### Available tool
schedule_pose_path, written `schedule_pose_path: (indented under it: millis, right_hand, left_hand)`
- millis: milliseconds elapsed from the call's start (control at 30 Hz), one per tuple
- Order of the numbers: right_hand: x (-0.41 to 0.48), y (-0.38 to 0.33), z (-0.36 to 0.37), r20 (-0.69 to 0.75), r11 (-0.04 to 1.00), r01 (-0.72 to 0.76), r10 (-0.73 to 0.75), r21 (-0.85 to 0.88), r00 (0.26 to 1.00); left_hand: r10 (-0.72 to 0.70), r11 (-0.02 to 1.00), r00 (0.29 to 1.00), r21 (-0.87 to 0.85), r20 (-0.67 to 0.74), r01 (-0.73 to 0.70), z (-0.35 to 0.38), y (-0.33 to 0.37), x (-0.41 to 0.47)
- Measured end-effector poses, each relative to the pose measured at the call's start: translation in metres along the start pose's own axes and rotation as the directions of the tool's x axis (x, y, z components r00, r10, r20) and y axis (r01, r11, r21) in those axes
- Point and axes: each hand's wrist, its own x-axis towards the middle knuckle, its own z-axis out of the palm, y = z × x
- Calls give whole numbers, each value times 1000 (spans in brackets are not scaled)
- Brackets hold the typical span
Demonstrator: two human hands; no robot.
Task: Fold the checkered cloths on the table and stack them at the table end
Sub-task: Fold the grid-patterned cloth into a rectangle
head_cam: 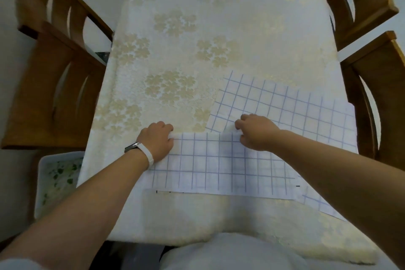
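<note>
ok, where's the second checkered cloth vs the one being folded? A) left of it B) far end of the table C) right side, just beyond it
C: the second cloth lies flat by the right edge of the table, just beyond the near cloth, whose far edge the left hand and right hand grip.

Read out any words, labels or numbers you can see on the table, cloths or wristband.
No readable text anywhere.
Small black marks on the near edge of the checkered cloth: too small to read.
Wristband: nothing legible.
</note>
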Motion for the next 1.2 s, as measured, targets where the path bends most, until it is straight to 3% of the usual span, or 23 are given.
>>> schedule_pose_path:
  millis: [300, 567, 833, 1200]
  right_hand:
    - [36, -101, -9, 38, 967, 255, -254, -6, 966]
    - [85, -176, 5, 36, 935, 352, -351, -35, 936]
    - [117, -222, 11, -37, 977, 209, -211, -40, 977]
    - [129, -240, 10, 91, 998, 28, -22, -61, 996]
  left_hand:
    - [-253, 949, 967, -199, -28, 243, 32, -28, -80]
    - [-306, 891, 950, -370, -64, 262, 66, -29, -105]
    - [-294, 851, 948, -485, -121, 202, 84, -29, -112]
    - [-286, 749, 951, -647, -118, 145, 89, -41, -122]
